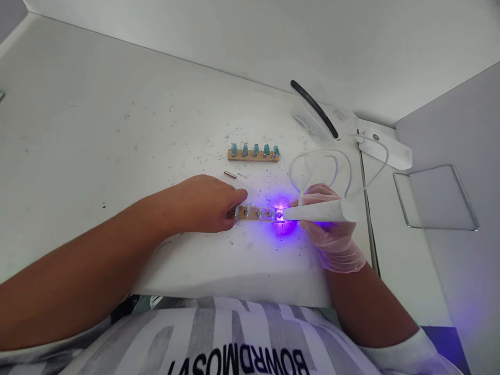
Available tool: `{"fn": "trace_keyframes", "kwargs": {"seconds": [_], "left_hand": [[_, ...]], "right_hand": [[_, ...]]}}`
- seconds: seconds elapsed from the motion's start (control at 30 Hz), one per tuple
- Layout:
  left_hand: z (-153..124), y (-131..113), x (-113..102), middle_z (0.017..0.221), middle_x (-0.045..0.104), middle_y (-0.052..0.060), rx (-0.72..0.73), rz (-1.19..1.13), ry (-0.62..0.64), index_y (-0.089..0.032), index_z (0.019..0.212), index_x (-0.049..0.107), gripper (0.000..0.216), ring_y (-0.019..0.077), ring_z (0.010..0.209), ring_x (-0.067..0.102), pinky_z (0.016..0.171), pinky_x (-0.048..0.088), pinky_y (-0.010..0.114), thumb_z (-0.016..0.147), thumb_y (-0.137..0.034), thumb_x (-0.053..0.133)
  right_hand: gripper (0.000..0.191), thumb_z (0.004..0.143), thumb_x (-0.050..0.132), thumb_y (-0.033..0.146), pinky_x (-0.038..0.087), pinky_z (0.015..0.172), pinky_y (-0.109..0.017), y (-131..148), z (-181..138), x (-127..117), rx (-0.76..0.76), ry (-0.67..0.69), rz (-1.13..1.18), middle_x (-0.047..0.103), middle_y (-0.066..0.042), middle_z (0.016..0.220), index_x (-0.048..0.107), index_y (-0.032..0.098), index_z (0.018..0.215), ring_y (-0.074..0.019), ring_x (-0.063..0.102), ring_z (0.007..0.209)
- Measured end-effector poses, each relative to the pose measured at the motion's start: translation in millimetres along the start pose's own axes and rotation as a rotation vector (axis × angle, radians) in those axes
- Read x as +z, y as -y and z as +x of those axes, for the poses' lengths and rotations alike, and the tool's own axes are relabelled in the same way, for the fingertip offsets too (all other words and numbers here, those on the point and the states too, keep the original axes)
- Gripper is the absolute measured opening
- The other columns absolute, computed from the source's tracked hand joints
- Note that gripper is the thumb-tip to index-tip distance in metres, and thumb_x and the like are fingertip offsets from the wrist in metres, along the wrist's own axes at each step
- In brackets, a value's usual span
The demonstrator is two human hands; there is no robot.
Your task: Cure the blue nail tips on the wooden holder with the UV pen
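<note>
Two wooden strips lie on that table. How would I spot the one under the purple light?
On the white table, look between the two hands. The bare left hand holds one end of the near wooden strip while a white light pen in the gloved right hand glows purple on the other. Its pieces look clear; those on the far strip are blue.

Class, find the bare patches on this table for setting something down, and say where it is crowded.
Bare: the table left of the left hand; the near edge below the strip. Crowded: around the right hand, lamp pen and cable.
</note>
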State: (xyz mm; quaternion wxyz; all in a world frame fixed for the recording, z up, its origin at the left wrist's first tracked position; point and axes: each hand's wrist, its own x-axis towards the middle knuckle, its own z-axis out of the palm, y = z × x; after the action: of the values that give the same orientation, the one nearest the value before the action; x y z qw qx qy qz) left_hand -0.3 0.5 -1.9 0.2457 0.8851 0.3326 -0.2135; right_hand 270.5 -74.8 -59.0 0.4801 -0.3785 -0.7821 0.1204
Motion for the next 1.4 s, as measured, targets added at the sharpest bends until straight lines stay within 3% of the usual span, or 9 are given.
{"fn": "trace_keyframes", "kwargs": {"seconds": [0.6,0.77,0.97,1.2,1.4], "left_hand": [[-1.5,-1.6,-1.7,0.078,0.067,0.002,-0.002,0.009,0.004,-0.025,0.084,0.050,0.011,0.0198,0.063,0.055,0.056,0.029,0.034,0.089,-0.031,0.057],[-1.2,0.8,0.1,0.079,0.068,0.002,0.006,-0.004,-0.007,-0.024,0.084,0.050,0.010,0.0192,0.063,0.055,0.057,0.029,0.034,0.089,-0.031,0.057],[-1.8,0.6,-1.0,0.077,0.067,0.002,0.006,-0.030,-0.006,-0.024,0.083,0.050,0.011,0.0201,0.063,0.055,0.058,0.029,0.034,0.088,-0.031,0.058],[-2.0,1.6,-0.5,0.077,0.067,0.002,0.006,-0.033,-0.013,-0.025,0.083,0.051,0.011,0.0199,0.062,0.055,0.058,0.029,0.034,0.088,-0.031,0.058],[-1.0,1.5,0.1,0.078,0.067,0.002,0.017,-0.010,-0.015,-0.025,0.084,0.050,0.010,0.0198,0.063,0.055,0.056,0.029,0.034,0.089,-0.031,0.056]], "right_hand": [[0.004,0.091,0.070,0.029,0.051,0.066,-0.040,0.5,-0.4,-0.8,0.016,0.013,-0.039,0.075,0.000,0.077,0.070,0.028,0.095,-0.0184,0.061,0.062],[0.014,0.088,0.072,0.026,0.051,0.066,-0.040,0.3,-0.7,-0.2,0.015,-0.003,-0.002,0.075,0.000,0.078,0.071,0.028,0.103,-0.0190,0.061,0.062],[0.004,0.089,0.071,0.026,0.050,0.066,-0.041,0.2,-0.2,-0.1,0.012,0.012,-0.018,0.072,0.001,0.073,0.069,0.028,0.092,-0.0190,0.060,0.060],[0.011,0.088,0.071,0.025,0.051,0.064,-0.040,0.9,1.2,0.3,-0.006,0.003,-0.027,0.074,0.000,0.076,0.070,0.028,0.098,-0.0191,0.062,0.060],[0.005,0.090,0.071,0.029,0.052,0.064,-0.040,-0.2,1.0,-0.1,0.004,0.001,-0.036,0.073,0.001,0.074,0.070,0.028,0.094,-0.0188,0.063,0.061]]}}
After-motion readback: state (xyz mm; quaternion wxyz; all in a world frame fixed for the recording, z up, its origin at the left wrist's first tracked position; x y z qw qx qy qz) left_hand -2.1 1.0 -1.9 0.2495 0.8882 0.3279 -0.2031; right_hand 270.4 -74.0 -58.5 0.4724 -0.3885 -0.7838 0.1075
